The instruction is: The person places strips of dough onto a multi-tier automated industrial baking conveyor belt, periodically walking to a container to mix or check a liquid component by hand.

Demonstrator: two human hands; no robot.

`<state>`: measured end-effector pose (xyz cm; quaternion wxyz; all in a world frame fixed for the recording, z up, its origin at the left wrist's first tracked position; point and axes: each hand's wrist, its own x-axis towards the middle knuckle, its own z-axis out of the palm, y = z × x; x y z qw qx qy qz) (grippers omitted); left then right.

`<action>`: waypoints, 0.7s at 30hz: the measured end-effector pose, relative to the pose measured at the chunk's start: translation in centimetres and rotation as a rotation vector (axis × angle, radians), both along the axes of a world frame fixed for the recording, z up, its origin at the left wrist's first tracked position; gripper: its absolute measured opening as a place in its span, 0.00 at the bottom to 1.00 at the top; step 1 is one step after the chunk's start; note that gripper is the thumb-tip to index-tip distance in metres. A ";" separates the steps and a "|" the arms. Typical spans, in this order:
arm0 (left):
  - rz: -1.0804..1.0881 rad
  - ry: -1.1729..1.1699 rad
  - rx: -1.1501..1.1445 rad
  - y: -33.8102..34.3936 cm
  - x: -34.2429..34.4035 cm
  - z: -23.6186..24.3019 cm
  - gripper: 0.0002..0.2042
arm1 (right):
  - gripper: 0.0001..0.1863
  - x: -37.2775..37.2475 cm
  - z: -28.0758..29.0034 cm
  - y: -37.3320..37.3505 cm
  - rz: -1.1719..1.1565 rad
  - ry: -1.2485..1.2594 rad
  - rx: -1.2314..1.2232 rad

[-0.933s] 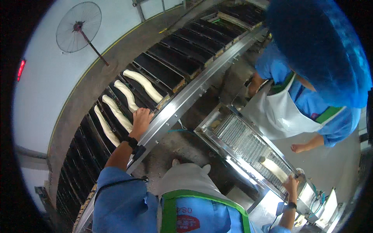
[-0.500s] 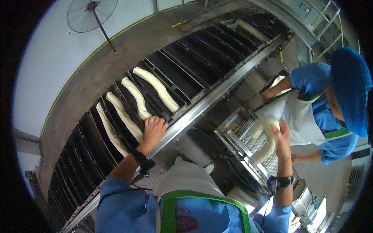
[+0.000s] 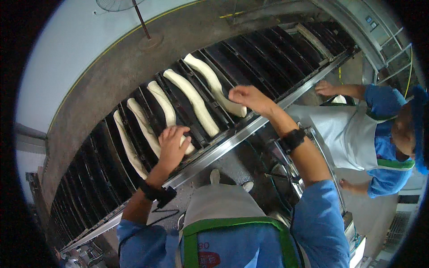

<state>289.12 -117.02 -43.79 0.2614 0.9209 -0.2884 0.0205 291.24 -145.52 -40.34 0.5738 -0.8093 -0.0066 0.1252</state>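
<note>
Five long pale dough ropes lie in dark narrow troughs of a slatted conveyor. My left hand (image 3: 173,147) rests with spread fingers over the near end of the middle dough rope (image 3: 163,102); part of that end shows beside my fingers. My right hand (image 3: 250,99), its fingers curled together, is at the right edge of the rightmost dough rope (image 3: 210,78), close to its near end, and nothing shows inside the fingers. Another dough rope (image 3: 192,100) lies between my hands. Two more dough ropes (image 3: 127,143) (image 3: 145,127) lie left of my left hand.
A metal rail (image 3: 232,146) edges the conveyor's near side. On the right a co-worker in a pale apron (image 3: 324,134) stands by a metal machine, partly hidden by my right arm. A pedestal fan's pole (image 3: 141,20) stands beyond the conveyor.
My right hand has swung from the machine side to the conveyor. The dough rope it held now lies in the trough right of the others. My left hand stays on the middle rope.
</note>
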 end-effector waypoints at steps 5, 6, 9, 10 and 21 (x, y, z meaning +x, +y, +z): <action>-0.211 -0.072 0.131 -3.8 3.3 0.4 0.13 | 0.16 -6.0 -0.9 -4.9 0.058 0.022 -0.131; -0.271 -0.060 0.177 -5.1 4.1 0.3 0.13 | 0.16 -7.1 -0.4 -5.8 -0.010 0.132 -0.067; -0.393 -0.052 0.279 -10.8 5.3 0.4 0.14 | 0.15 -10.7 -1.5 -9.5 -0.152 0.225 0.030; -0.431 -0.080 0.328 -12.5 5.4 -0.1 0.15 | 0.15 -11.7 -2.0 -10.6 -0.186 0.237 0.022; -0.816 -0.232 0.794 -18.8 7.8 -2.8 0.15 | 0.13 -20.7 -5.8 -19.8 -0.375 0.290 0.116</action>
